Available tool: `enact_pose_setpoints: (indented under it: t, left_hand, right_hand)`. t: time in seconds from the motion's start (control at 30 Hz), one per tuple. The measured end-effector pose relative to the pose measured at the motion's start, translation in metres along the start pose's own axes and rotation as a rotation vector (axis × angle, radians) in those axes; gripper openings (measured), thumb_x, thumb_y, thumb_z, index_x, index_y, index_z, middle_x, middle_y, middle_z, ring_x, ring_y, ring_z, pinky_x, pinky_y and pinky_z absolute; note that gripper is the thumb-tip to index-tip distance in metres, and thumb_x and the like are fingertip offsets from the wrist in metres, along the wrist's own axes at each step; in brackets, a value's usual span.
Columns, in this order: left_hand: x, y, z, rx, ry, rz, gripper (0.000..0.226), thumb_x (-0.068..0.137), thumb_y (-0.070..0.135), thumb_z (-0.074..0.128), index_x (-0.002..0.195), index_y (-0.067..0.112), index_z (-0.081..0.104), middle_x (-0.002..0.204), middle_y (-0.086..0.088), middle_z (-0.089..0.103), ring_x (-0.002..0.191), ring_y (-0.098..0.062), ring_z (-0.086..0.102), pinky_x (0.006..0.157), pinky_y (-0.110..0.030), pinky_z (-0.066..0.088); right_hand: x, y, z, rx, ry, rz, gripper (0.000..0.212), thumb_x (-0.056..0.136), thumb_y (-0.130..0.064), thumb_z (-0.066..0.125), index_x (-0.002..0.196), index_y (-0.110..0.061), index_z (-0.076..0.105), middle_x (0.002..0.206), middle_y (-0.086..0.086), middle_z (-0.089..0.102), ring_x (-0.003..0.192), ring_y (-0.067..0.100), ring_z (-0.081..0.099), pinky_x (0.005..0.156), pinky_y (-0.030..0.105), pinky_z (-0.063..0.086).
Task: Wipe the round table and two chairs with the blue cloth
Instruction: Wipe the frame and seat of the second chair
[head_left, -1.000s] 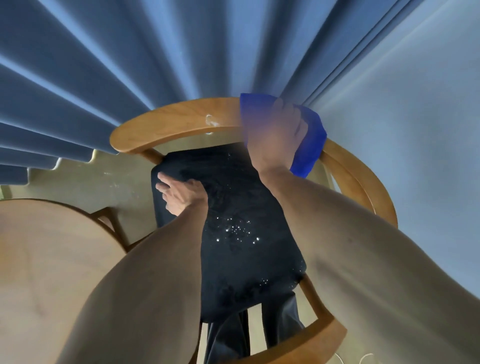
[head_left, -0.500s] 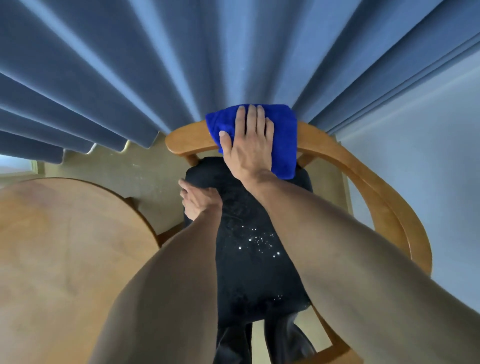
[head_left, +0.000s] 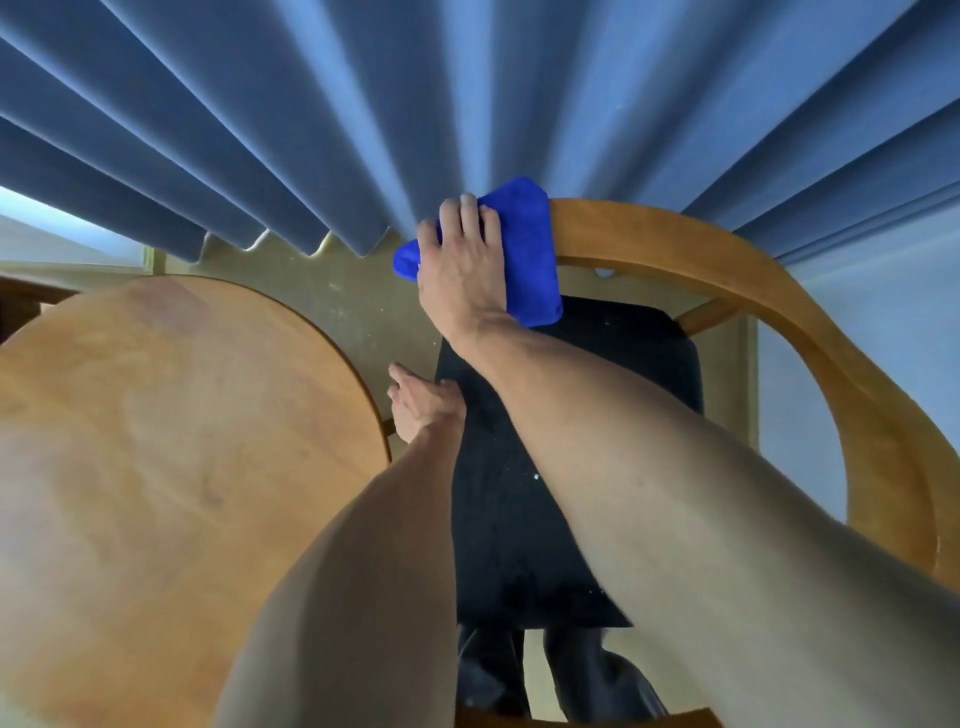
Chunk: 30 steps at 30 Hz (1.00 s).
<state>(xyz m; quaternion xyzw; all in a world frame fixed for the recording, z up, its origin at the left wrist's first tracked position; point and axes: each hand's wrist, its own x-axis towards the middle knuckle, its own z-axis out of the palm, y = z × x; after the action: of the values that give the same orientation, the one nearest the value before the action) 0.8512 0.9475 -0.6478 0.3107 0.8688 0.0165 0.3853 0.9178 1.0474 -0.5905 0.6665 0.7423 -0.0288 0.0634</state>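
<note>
A wooden chair with a curved backrest rail (head_left: 727, 260) and a black seat (head_left: 519, 519) stands in front of me. My right hand (head_left: 462, 270) presses the blue cloth (head_left: 524, 244) onto the left end of the backrest rail, fingers curled over it. My left hand (head_left: 421, 405) rests on the left edge of the black seat, fingers loosely bent, holding nothing. The round wooden table (head_left: 182, 441) lies to the left, close beside the chair.
Blue-grey pleated curtains (head_left: 363, 104) hang right behind the chair. A pale wall (head_left: 883, 338) is to the right. Beige floor (head_left: 353, 312) shows between table and chair. My dark trouser legs (head_left: 519, 670) are below the seat.
My right hand has slid the blue cloth leftward along the backrest rail to its left end. The view has shifted, bringing more of the table into sight. My left hand stays on the seat.
</note>
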Motion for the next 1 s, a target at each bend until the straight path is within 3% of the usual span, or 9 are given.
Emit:
enact_pose_setpoints:
  t: [0.1,0.23,0.37,0.53,0.83,1.0]
  left_hand:
    - [-0.004,-0.011,0.009,0.032,-0.012,-0.008,0.052,0.091,0.016,0.055,0.138,0.011,0.033,0.131,-0.018,0.051,0.113,-0.035,0.056,0.076,-0.038,0.041]
    - [-0.012,-0.016,0.025,0.022,-0.044,-0.004,0.05,0.091,0.015,0.053,0.138,0.011,0.034,0.131,-0.019,0.05,0.112,-0.037,0.056,0.078,-0.039,0.043]
    - [-0.025,-0.012,0.039,0.043,-0.071,0.078,0.049,0.093,0.016,0.054,0.138,0.009,0.035,0.132,-0.02,0.05,0.116,-0.037,0.054,0.089,-0.041,0.045]
    - [-0.034,0.005,0.048,0.034,-0.038,0.146,0.044,0.092,0.015,0.053,0.133,0.009,0.039,0.129,-0.018,0.052,0.113,-0.036,0.055,0.084,-0.036,0.04]
    - [-0.055,0.026,0.06,0.11,-0.015,0.221,0.058,0.092,0.015,0.052,0.145,0.009,0.03,0.139,-0.02,0.048,0.123,-0.036,0.052,0.098,-0.042,0.043]
    - [-0.089,0.028,0.087,0.16,-0.05,0.233,0.05,0.093,0.014,0.051,0.139,0.01,0.034,0.134,-0.019,0.049,0.115,-0.037,0.056,0.083,-0.04,0.044]
  right_hand:
    - [0.001,0.019,0.008,0.02,0.055,-0.069,0.033,0.09,-0.029,0.054,0.119,-0.012,0.056,0.126,0.013,0.051,0.129,0.036,0.041,0.107,0.045,0.03]
    - [0.0,0.032,0.015,0.058,0.097,-0.079,0.049,0.092,-0.047,0.046,0.129,-0.016,0.05,0.138,0.014,0.046,0.134,0.034,0.037,0.11,0.045,0.026]
    - [-0.009,0.042,0.018,0.116,0.129,-0.001,0.057,0.094,-0.054,0.034,0.139,-0.019,0.044,0.144,0.014,0.043,0.139,0.033,0.032,0.111,0.045,0.024]
    - [-0.018,0.067,0.019,0.161,0.145,0.13,0.064,0.097,-0.056,0.022,0.146,-0.018,0.041,0.148,0.012,0.043,0.142,0.031,0.031,0.111,0.044,0.023]
    - [-0.073,0.186,0.036,0.115,0.159,0.38,0.069,0.097,-0.058,0.024,0.15,-0.015,0.035,0.156,0.019,0.031,0.146,0.034,0.026,0.113,0.048,0.023]
    - [-0.104,0.225,0.041,0.091,0.134,0.498,0.07,0.095,-0.06,0.026,0.148,-0.015,0.036,0.152,0.018,0.035,0.142,0.036,0.03,0.112,0.053,0.023]
